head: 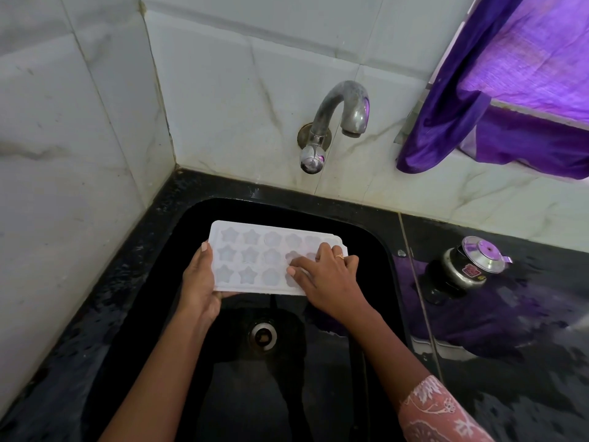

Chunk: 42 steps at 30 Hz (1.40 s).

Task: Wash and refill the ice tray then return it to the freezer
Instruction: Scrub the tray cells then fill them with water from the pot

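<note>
Holding ice tray (251, 260) over the sink (379, 228).
Gripping its left end in left hand (199, 282), thumb on top; curling right hand (328, 272) over its right end, above the sink's middle.

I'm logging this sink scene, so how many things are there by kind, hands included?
Tray: 1
Tap: 1
Sink: 1
Pot: 1
Curtain: 1
Hands: 2, left hand, right hand
Total: 7

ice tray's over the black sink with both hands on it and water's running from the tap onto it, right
The head view shows no water leaving the tap. The ice tray is over the black sink, with left hand and right hand on it.
</note>
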Each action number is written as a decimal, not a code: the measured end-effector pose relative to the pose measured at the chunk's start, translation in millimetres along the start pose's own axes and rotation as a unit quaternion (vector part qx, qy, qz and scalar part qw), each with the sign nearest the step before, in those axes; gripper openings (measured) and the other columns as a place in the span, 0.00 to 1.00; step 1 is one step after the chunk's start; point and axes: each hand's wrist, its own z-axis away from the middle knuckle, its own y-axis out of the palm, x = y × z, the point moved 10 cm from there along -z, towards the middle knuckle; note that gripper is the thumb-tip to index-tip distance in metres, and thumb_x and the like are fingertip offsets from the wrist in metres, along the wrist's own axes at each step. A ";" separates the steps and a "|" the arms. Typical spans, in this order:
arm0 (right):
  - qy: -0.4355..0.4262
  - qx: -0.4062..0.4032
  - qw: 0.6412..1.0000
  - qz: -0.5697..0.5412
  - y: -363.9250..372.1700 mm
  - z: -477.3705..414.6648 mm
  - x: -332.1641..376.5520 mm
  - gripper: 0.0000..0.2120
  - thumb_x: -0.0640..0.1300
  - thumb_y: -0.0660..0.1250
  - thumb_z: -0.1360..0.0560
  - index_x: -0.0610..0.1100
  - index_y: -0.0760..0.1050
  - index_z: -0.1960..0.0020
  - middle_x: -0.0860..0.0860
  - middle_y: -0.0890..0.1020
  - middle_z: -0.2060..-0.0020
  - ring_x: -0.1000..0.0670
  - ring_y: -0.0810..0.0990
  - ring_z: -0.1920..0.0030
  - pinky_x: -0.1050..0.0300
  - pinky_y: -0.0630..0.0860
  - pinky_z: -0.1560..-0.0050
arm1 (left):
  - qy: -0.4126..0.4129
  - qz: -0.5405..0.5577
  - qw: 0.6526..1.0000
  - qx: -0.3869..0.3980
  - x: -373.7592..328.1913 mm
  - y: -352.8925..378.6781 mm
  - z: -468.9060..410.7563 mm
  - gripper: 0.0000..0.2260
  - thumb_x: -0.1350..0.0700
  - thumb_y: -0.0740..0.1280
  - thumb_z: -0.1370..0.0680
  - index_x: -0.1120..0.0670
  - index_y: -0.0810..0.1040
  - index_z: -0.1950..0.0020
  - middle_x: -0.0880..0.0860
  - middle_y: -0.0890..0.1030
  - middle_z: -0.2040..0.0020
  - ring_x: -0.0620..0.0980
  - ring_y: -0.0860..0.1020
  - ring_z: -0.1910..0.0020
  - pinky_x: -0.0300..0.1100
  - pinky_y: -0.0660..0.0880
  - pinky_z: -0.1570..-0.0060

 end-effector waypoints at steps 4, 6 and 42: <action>0.008 -0.016 1.000 0.024 -2.8 -0.7 -1.7 0.18 0.61 0.48 0.21 0.58 0.69 0.38 0.48 0.68 0.45 0.47 0.66 0.41 0.48 0.55 0.44 | 0.003 -0.005 1.000 0.004 -0.6 0.7 -0.4 0.16 0.46 0.54 0.19 0.51 0.71 0.36 0.53 0.79 0.45 0.52 0.79 0.53 0.53 0.76 0.63; 0.013 -0.018 1.000 0.020 -2.8 -2.0 0.8 0.19 0.61 0.48 0.21 0.58 0.69 0.37 0.48 0.68 0.44 0.47 0.65 0.41 0.48 0.54 0.43 | 0.002 -0.007 1.000 0.005 0.4 1.3 0.4 0.15 0.46 0.55 0.19 0.50 0.72 0.38 0.53 0.79 0.46 0.52 0.79 0.53 0.53 0.76 0.63; -0.028 -0.022 0.999 0.008 -2.1 -12.7 28.5 0.17 0.59 0.51 0.21 0.55 0.70 0.38 0.47 0.68 0.45 0.46 0.65 0.42 0.49 0.55 0.45 | -0.003 0.018 1.000 -0.007 3.2 3.0 -4.2 0.16 0.46 0.56 0.20 0.52 0.73 0.37 0.54 0.80 0.45 0.55 0.80 0.49 0.51 0.77 0.64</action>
